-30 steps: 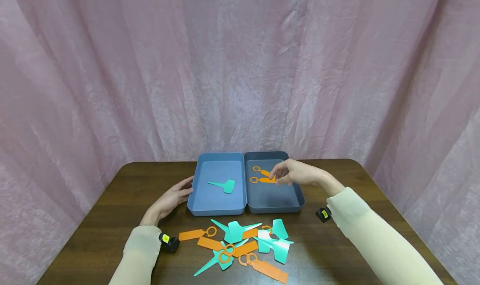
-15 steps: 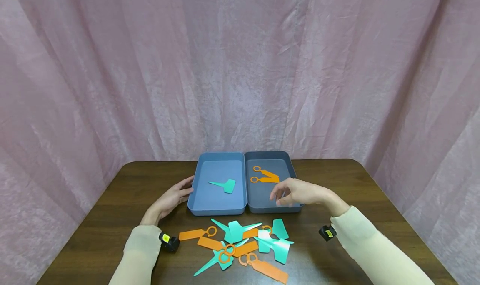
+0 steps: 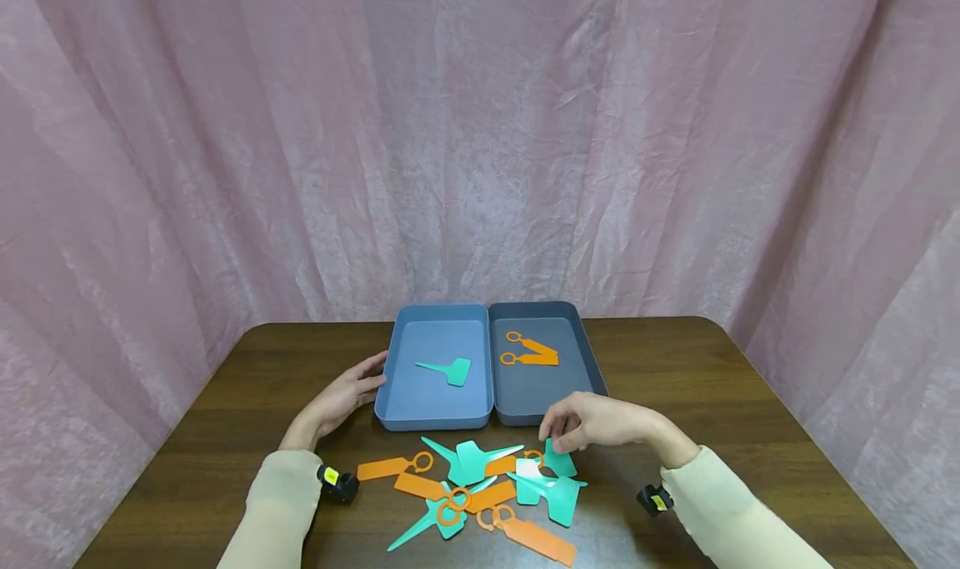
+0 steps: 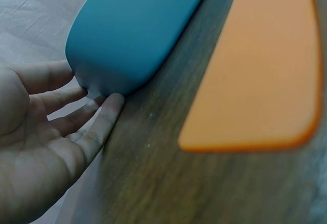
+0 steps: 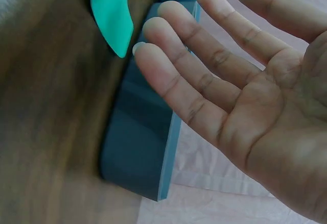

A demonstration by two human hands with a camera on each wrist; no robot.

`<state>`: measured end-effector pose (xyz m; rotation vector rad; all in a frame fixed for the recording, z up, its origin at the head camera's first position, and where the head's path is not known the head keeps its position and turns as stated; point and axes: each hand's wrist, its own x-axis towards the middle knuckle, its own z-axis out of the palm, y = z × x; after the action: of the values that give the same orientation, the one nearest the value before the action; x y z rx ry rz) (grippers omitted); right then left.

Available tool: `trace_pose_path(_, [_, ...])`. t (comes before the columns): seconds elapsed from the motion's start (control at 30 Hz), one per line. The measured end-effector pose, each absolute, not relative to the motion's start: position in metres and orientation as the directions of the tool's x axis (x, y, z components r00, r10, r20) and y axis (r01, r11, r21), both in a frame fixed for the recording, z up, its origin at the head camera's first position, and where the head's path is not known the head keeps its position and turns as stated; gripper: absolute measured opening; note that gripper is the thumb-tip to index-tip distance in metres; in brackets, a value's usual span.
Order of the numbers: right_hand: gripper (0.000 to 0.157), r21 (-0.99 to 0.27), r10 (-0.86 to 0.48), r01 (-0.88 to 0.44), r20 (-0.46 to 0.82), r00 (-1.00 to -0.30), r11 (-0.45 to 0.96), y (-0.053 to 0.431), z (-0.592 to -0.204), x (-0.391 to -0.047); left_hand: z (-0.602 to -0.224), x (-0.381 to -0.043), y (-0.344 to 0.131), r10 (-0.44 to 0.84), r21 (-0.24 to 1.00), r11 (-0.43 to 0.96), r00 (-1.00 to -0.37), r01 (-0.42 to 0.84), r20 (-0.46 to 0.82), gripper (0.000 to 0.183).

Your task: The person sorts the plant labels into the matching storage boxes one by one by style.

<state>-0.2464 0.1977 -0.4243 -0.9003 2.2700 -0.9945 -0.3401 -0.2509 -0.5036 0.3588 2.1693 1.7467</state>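
Against tray (image 3: 438, 406) (left), over tag (image 3: 561, 464) (right): hands (image 3: 341, 402) (image 3: 600, 420) relaxed.

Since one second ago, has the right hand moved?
Yes: the right hand moved down the head view, from over the unmoved dark tray to its near edge.

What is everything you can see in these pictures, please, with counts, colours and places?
Table: one, brown wood, in the foreground
Curtain: one backdrop, pink, behind the table
Left tray: one, blue, on the table
Right tray: one, dark blue-grey, beside the left tray
Pointed tag: one, green, in the left tray
Ringed tags: two, orange, in the right tray
Loose pointed tags: several, overlapping so count unclear, green, in front of the trays
Loose ringed tags: at least five, orange, mixed among them
Wrist cameras: two, black with yellow, one per wrist
Sleeves: two, cream, on the forearms
Left hand: one, touching the left tray's outer side
Right hand: one, over a loose pointed tag, contact unclear
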Motion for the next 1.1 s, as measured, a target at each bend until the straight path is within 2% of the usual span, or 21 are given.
trace_pose_path(0.33, [0.020, -0.786, -0.768, -0.382, -0.175, -0.616, 0.486, 0.197, -0.440, -0.237, -0.504, -0.340, -0.250, 0.396, 0.976, 0.216, -0.913, -0.010, -0.097, 0.062])
trace_pose_path(0.5, [0.019, -0.772, -0.745, -0.366, -0.201, -0.636, 0.520, 0.194, -0.441, -0.231, -0.505, -0.340, -0.251, 0.403, 0.979, 0.206, -0.911, -0.006, -0.090, 0.062])
trace_pose_path(0.7, [0.020, -0.694, -0.717, -0.416, -0.208, -0.665, 0.588, 0.188, -0.444, -0.221, -0.504, -0.340, -0.251, 0.405, 0.978, 0.209, -0.910, -0.002, -0.088, 0.062])
trace_pose_path(0.83, [0.028, -0.599, -0.702, -0.478, -0.210, -0.681, 0.642, 0.184, -0.448, -0.214, -0.503, -0.340, -0.251, 0.408, 0.977, 0.215, -0.909, 0.007, -0.083, 0.062])
trace_pose_path(1.1, [0.042, -0.479, -0.666, -0.514, -0.226, -0.711, 0.711, 0.173, -0.457, -0.205, -0.503, -0.340, -0.251, 0.414, 0.974, 0.224, -0.906, 0.010, -0.086, 0.063])
